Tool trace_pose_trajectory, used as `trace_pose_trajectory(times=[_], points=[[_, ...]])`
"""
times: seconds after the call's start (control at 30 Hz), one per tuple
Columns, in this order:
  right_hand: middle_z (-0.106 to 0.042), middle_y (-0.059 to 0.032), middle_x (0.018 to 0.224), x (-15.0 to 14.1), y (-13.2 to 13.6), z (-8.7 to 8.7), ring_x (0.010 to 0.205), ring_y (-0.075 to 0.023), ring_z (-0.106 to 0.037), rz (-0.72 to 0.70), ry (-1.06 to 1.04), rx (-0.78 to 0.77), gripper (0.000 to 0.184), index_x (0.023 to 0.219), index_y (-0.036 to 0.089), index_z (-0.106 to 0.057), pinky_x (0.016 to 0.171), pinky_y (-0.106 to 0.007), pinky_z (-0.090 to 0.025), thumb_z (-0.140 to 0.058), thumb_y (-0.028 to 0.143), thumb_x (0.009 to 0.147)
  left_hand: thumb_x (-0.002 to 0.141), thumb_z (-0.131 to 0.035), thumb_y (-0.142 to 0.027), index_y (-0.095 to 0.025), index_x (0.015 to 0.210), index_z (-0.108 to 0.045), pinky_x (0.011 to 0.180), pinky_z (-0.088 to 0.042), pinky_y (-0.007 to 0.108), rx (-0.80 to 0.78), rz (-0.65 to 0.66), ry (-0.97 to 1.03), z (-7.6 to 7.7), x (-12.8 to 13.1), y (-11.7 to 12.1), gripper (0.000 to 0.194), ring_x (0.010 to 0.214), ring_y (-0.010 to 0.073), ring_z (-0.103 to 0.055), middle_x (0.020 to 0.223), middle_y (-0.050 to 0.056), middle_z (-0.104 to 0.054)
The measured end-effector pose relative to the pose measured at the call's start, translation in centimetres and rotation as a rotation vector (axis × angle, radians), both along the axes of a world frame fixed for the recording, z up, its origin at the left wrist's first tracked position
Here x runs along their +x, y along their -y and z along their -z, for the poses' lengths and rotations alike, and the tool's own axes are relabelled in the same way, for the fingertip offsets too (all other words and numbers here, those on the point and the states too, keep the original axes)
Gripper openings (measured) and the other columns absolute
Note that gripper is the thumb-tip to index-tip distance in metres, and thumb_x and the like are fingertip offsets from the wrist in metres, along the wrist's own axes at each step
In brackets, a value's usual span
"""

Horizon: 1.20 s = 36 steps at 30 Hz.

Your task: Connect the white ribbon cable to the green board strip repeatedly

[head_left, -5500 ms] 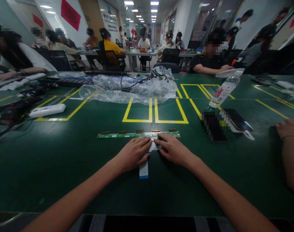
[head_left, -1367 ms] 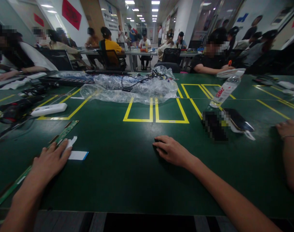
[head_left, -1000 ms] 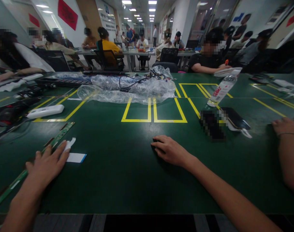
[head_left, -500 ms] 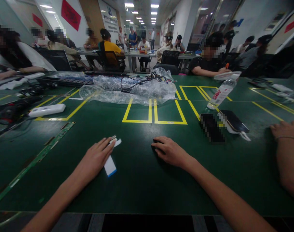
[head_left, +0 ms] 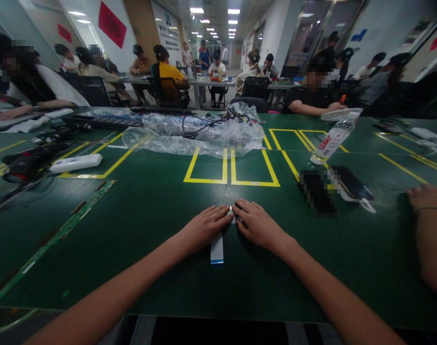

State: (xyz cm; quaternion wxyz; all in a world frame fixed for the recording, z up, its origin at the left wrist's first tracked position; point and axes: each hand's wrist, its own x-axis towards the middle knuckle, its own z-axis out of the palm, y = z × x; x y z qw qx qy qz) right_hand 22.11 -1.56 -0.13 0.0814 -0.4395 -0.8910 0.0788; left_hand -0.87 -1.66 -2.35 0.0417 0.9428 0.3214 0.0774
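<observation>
A white flat ribbon cable (head_left: 217, 249) with a blue end strip lies on the green table in front of me, its folded upper part between my fingertips. My left hand (head_left: 206, 227) is closed on the cable from the left and covers its middle. From the right, my right hand (head_left: 259, 223) pinches the folded part near the top; its fingertips almost meet those of the left. Away to the left, a long narrow green circuit board (head_left: 56, 239) lies slantwise on the table, with neither hand on it.
Clear plastic wrap (head_left: 204, 134) with black cables lies at the back. A tilted water bottle (head_left: 335, 139) and a phone (head_left: 351, 182) are on the right, near another person's hand (head_left: 428, 197). A white device (head_left: 76, 163) lies at left.
The circuit board moved from the centre to the left and was let go. My left hand then brought the ribbon cable back to the centre, where my right hand now meets it.
</observation>
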Motion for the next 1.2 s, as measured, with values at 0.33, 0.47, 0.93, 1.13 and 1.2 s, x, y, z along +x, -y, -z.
trace_pose_trajectory(times=[0.33, 0.47, 0.93, 1.13, 1.2], points=[[-0.057, -0.0192, 0.142, 0.2, 0.0, -0.8, 0.132, -0.0321, -0.053, -0.049, -0.042, 0.021, 0.040, 0.134, 0.012, -0.060, 0.110, -0.050, -0.043, -0.049, 0.024, 0.098, 0.098, -0.052, -0.013, -0.015, 0.143, -0.048, 0.113, -0.043, 0.049, 0.055, -0.018, 0.044, -0.5, -0.2, 0.4, 0.045, 0.140, 0.0299, -0.046, 0.149, 0.019, -0.050], [-0.059, -0.0183, 0.140, 0.2, 0.0, -0.7, 0.131, -0.0313, -0.053, -0.060, -0.068, 0.012, 0.038, 0.132, 0.013, -0.062, 0.110, -0.050, -0.043, -0.049, 0.024, 0.098, 0.098, -0.054, -0.017, -0.017, 0.141, -0.052, 0.112, -0.045, 0.050, 0.047, -0.044, 0.054, -0.9, -0.4, 0.5, 0.043, 0.139, 0.0300, -0.048, 0.147, 0.017, -0.054], [-0.054, -0.0147, 0.147, 0.5, 0.0, -0.8, 0.136, -0.0310, -0.049, -0.055, -0.051, -0.023, 0.041, 0.138, 0.020, -0.060, 0.110, -0.053, -0.042, -0.050, 0.027, 0.098, 0.102, -0.042, -0.044, -0.022, 0.146, -0.051, 0.111, -0.044, 0.052, -0.011, -0.399, -0.053, -3.0, -6.0, 1.8, 0.050, 0.139, 0.0299, -0.047, 0.153, 0.011, -0.049], [-0.053, -0.0138, 0.148, 0.6, 0.1, -1.2, 0.136, -0.0318, -0.049, -0.041, -0.044, -0.058, 0.041, 0.138, 0.022, -0.060, 0.110, -0.055, -0.043, -0.050, 0.029, 0.099, 0.099, -0.035, -0.053, 0.001, 0.141, -0.050, 0.109, -0.041, 0.063, 0.063, -1.015, -0.163, -1.9, -17.0, 3.7, 0.070, 0.140, 0.0451, -0.041, 0.152, 0.029, -0.042], [-0.053, -0.0156, 0.147, 0.5, 0.2, -1.4, 0.135, -0.0324, -0.050, -0.040, -0.040, -0.054, 0.041, 0.138, 0.020, -0.060, 0.109, -0.054, -0.044, -0.050, 0.029, 0.099, 0.097, -0.033, -0.060, -0.003, 0.136, -0.053, 0.102, -0.040, 0.072, 0.082, -1.105, -0.113, -1.2, -20.9, 4.8, 0.072, 0.138, 0.0519, -0.039, 0.148, 0.025, -0.048]])
